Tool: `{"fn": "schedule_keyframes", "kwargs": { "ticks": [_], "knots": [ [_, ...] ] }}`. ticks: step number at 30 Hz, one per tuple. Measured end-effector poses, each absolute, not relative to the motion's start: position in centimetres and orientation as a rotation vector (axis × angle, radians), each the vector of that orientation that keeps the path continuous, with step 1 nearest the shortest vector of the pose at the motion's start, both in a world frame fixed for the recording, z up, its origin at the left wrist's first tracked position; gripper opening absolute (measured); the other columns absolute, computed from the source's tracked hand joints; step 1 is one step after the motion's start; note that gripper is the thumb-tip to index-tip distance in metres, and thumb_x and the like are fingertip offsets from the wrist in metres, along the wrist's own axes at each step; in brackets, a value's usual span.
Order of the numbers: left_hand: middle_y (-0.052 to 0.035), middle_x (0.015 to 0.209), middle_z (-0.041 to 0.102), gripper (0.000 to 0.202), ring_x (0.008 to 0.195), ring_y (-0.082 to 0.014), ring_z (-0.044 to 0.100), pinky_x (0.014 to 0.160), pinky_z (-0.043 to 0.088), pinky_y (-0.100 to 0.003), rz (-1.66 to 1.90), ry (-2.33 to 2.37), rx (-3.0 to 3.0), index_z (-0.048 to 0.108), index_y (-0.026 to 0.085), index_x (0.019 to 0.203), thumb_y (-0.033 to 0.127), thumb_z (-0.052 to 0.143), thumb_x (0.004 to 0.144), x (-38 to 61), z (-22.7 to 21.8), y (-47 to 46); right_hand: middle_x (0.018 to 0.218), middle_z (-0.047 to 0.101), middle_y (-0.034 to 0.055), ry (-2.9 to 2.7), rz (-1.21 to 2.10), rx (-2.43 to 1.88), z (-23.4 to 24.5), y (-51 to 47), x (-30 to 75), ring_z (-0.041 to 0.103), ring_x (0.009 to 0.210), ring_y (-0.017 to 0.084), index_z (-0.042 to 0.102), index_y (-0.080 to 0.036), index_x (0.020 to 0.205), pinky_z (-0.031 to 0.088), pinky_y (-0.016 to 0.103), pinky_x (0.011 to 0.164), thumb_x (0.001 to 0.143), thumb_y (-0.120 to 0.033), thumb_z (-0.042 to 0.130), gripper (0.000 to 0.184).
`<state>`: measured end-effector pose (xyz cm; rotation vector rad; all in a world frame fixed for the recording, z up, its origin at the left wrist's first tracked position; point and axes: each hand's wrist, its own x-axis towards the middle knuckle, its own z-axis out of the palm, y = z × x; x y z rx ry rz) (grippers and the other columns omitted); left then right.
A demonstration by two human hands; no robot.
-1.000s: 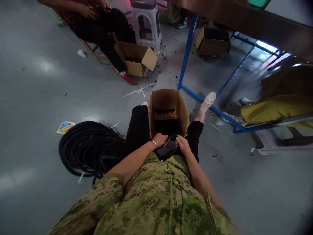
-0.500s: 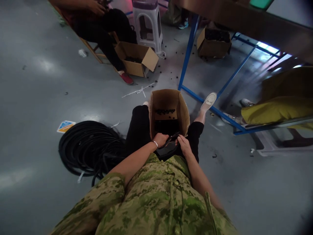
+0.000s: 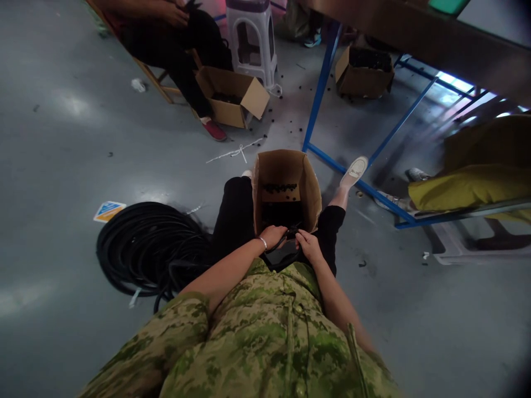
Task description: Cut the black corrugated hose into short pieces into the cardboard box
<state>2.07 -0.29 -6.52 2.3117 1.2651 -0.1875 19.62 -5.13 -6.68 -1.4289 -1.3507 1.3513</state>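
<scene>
My left hand [image 3: 274, 237], with a bracelet at the wrist, is closed on a black rubber strip [image 3: 282, 243] at the near rim of an open cardboard box [image 3: 312, 193]. Just to its right, my right hand [image 3: 309, 246] pinches the same dark strip between thumb and fingers. Part of the strip hangs in a loop below the two hands. Small black pieces [image 3: 279, 188] lie inside the box, which stands between my knees; its floor is dark.
A large coil of black hose [image 3: 141, 249] lies on the floor to my left. Ahead sit a person beside another cardboard box [image 3: 232, 114] and a plastic stool [image 3: 254, 52]. A blue table frame [image 3: 321, 88] stands at the right, near a person in yellow cloth.
My right hand has shifted slightly left, closer to my left hand. The strip between them has moved with it. The view has shifted a little.
</scene>
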Motion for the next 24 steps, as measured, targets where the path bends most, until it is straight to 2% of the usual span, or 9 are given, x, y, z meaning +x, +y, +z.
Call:
{"fn": "schedule_keyframes", "kwargs": {
  "ticks": [3,10,13,17,24],
  "knots": [
    [-0.0094,0.098,0.073,0.025,0.089,-0.0209,0.069,0.081,0.048,-0.028,-0.198,1.266,2.316,0.067,0.017,0.1,0.031,0.047,0.091,1.9,-7.0,-0.4,0.054,0.051,-0.0022,-1.395,1.331,-1.425,-6.8,-5.0,19.5,0.05,0.048,0.013,0.056,-0.022,0.065,0.043,0.026,0.055,0.086,-0.05,0.05,0.035],
    [-0.0131,0.088,0.074,0.035,0.078,-0.0229,0.07,0.075,0.049,-0.031,-0.243,1.316,2.352,0.069,0.015,0.096,0.037,0.042,0.094,1.7,-8.0,-0.6,0.052,0.051,-0.0027,-1.414,1.3,-1.424,-6.9,-4.9,19.4,0.051,0.047,0.013,0.051,-0.022,0.062,0.042,0.026,0.056,0.089,-0.046,0.047,0.036],
    [-0.0146,0.088,0.074,0.039,0.078,-0.0243,0.071,0.073,0.049,-0.032,-0.27,1.303,2.394,0.069,0.014,0.094,0.038,0.039,0.096,1.8,-8.0,-0.5,0.053,0.052,-0.0027,-1.384,1.293,-1.431,-7.0,-4.9,19.5,0.051,0.048,0.013,0.057,-0.021,0.068,0.043,0.025,0.055,0.088,-0.049,0.048,0.035],
    [-0.0146,0.088,0.074,0.038,0.08,-0.0244,0.071,0.073,0.049,-0.032,-0.261,1.306,2.425,0.069,0.013,0.093,0.038,0.04,0.095,1.8,-7.9,-0.4,0.055,0.054,-0.0027,-1.344,1.271,-1.449,-7.2,-5.0,19.4,0.053,0.049,0.014,0.064,-0.02,0.088,0.045,0.026,0.055,0.088,-0.049,0.048,0.034],
    [-0.0139,0.085,0.073,0.034,0.081,-0.0238,0.07,0.074,0.047,-0.032,-0.121,1.346,2.392,0.069,0.014,0.087,0.038,0.045,0.094,2.1,-7.4,-0.4,0.059,0.057,-0.0016,-1.289,1.173,-1.527,-7.7,-5.2,19.1,0.055,0.051,0.016,0.065,-0.02,0.106,0.047,0.028,0.058,0.089,-0.048,0.044,0.038]
  ]
}}
